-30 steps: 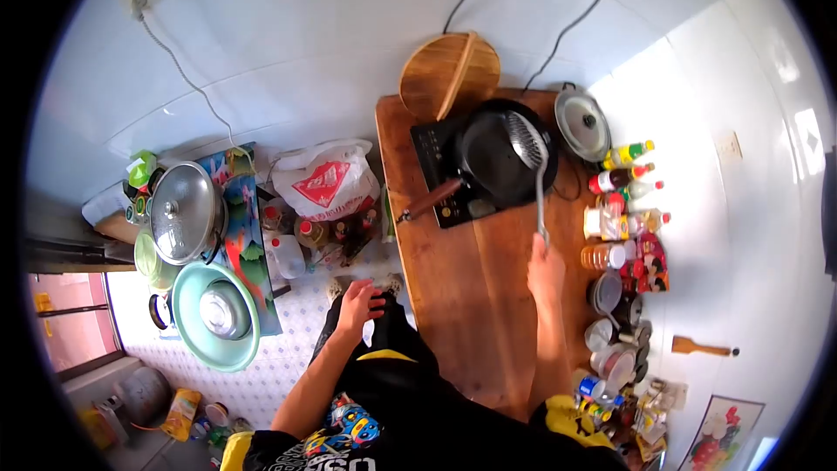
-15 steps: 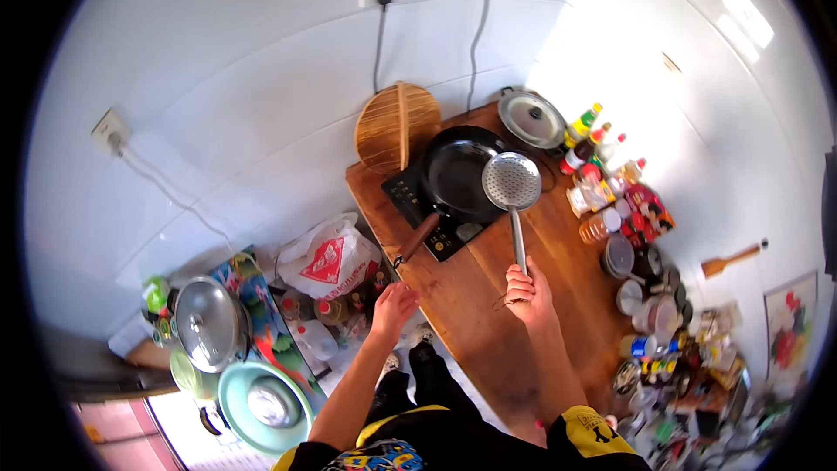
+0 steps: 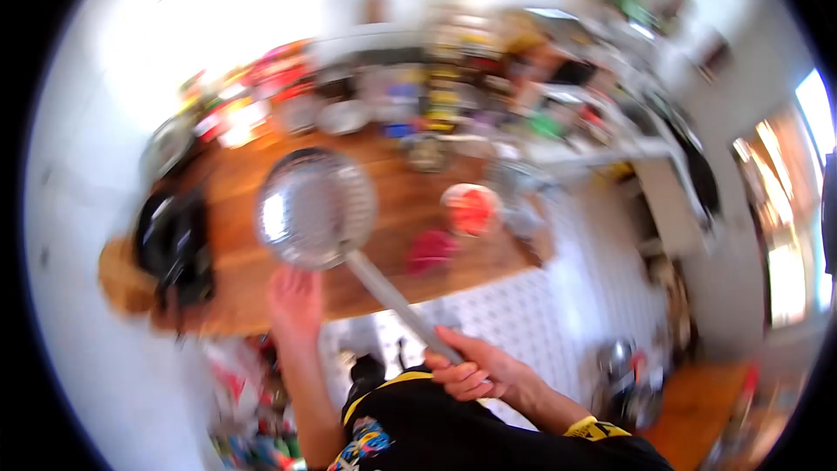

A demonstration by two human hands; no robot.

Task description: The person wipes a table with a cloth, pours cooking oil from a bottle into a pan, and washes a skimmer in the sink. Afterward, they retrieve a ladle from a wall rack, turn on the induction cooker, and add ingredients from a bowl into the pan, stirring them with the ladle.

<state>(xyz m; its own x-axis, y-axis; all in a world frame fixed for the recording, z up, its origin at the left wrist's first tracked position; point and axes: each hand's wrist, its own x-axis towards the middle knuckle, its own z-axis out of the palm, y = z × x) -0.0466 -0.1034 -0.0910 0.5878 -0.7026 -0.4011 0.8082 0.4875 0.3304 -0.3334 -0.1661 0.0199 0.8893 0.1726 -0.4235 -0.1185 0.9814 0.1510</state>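
Most of the view is smeared by motion. My right hand is wrapped round the handle end of a metal skimmer, whose round perforated bowl is raised over the wooden table. Just below the bowl, near the table's front edge, is my left hand; its fingers are blurred and partly behind the bowl's rim. At the left end of the wooden table sits the black wok, away from both hands.
A lidded pot stands behind the wok. Blurred bottles and jars line the table's back edge. A red-and-white container and a pink item lie right of the skimmer. Bags and bottles are on the floor below left.
The view has swung to the right, so the wok now appears at far left. The skimmer has left the wok and come close to my body, still in my right hand.
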